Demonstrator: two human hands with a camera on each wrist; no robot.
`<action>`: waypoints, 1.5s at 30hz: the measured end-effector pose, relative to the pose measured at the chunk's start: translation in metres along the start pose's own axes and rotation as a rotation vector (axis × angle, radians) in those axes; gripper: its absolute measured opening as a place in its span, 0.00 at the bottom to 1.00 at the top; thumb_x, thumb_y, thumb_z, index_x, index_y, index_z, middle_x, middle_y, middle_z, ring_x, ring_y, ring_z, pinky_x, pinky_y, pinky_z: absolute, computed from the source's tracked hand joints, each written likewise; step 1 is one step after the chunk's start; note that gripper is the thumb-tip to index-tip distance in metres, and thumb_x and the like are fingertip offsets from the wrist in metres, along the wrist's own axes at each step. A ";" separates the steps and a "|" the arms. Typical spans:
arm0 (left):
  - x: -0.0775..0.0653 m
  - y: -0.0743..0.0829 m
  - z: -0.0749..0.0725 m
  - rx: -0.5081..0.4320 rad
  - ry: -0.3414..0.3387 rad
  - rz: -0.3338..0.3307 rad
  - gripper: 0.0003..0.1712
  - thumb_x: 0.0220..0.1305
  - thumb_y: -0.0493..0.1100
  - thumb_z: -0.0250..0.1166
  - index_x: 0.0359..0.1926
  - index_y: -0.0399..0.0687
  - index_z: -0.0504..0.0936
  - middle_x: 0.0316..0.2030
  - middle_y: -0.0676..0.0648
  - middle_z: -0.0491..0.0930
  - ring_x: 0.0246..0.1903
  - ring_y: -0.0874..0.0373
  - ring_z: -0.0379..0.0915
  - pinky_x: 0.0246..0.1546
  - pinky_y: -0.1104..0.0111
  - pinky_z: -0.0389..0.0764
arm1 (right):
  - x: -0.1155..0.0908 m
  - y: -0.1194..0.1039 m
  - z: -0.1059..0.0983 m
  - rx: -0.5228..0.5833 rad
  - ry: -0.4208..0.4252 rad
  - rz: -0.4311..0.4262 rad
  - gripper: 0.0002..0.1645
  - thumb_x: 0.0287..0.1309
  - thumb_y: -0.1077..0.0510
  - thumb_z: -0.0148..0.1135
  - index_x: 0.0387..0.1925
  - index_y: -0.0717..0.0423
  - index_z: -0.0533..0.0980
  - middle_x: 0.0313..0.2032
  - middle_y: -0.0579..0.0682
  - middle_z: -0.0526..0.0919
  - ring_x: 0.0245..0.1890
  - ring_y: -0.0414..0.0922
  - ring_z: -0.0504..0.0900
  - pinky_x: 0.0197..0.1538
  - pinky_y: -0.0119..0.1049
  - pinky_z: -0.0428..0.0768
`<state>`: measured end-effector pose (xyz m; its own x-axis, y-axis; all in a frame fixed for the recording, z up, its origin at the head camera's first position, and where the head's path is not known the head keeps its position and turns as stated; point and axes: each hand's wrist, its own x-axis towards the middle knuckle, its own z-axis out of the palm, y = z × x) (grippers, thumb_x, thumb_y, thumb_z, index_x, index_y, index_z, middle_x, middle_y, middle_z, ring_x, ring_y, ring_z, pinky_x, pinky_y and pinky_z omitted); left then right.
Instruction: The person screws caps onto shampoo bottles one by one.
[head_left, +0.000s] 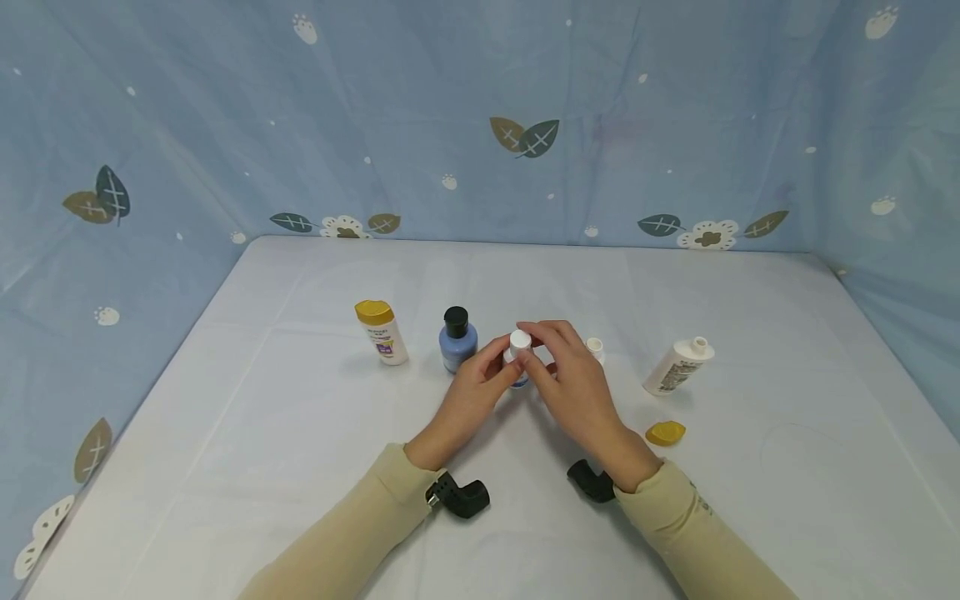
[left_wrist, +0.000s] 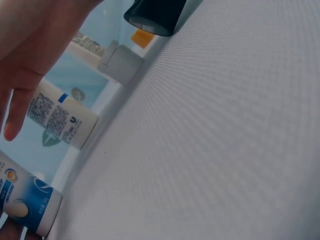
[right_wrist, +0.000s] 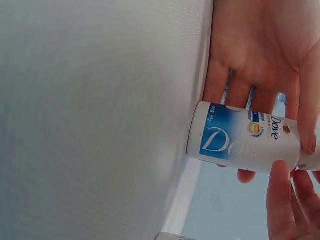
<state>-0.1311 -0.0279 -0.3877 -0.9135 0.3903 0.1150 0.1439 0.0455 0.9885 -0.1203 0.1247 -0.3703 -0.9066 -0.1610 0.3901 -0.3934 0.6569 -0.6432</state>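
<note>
A small white-and-blue Dove bottle [right_wrist: 230,135] with a white cap [head_left: 520,340] stands upright on the table between my hands. My left hand [head_left: 467,398] pinches it near the top with thumb and forefinger. The thumb of my right hand [head_left: 576,387] presses at the cap's near side and its forefinger reaches over the back; its other fingers lie behind the bottle in the right wrist view. The cap's threads are out of sight. Just left of my left hand stands a blue bottle [head_left: 458,343] with a black cap. An uncapped white bottle [head_left: 595,347] is partly hidden behind my right hand.
A white bottle [head_left: 386,340] with a gold cap stands at left. Another uncapped white bottle [head_left: 677,367] stands at right, near a loose gold cap [head_left: 666,432]. A white cap-like piece [left_wrist: 120,62] sits near my right arm. Black mounts [head_left: 467,498] hang at both wrists.
</note>
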 end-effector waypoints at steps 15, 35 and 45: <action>0.000 0.000 -0.001 0.038 0.027 -0.013 0.21 0.63 0.44 0.55 0.58 0.49 0.70 0.31 0.49 0.69 0.33 0.60 0.64 0.31 0.71 0.68 | 0.000 -0.001 -0.001 0.044 -0.012 0.051 0.22 0.59 0.52 0.55 0.55 0.50 0.68 0.47 0.43 0.74 0.46 0.38 0.73 0.39 0.37 0.77; 0.001 -0.005 -0.001 0.004 0.015 -0.007 0.23 0.63 0.48 0.55 0.59 0.51 0.69 0.38 0.50 0.73 0.38 0.60 0.67 0.42 0.68 0.71 | 0.000 -0.001 0.001 0.054 0.026 0.048 0.21 0.55 0.51 0.59 0.51 0.50 0.72 0.44 0.43 0.75 0.44 0.39 0.74 0.37 0.36 0.77; 0.000 0.000 -0.001 -0.015 -0.001 -0.010 0.24 0.64 0.44 0.54 0.60 0.47 0.67 0.52 0.50 0.71 0.48 0.61 0.67 0.49 0.68 0.69 | -0.001 -0.001 0.000 0.056 0.017 0.060 0.20 0.56 0.51 0.58 0.51 0.50 0.70 0.44 0.43 0.74 0.45 0.40 0.74 0.37 0.37 0.77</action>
<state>-0.1315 -0.0291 -0.3873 -0.9145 0.3908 0.1052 0.1291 0.0352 0.9910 -0.1190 0.1243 -0.3707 -0.9264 -0.1100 0.3602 -0.3467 0.6226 -0.7016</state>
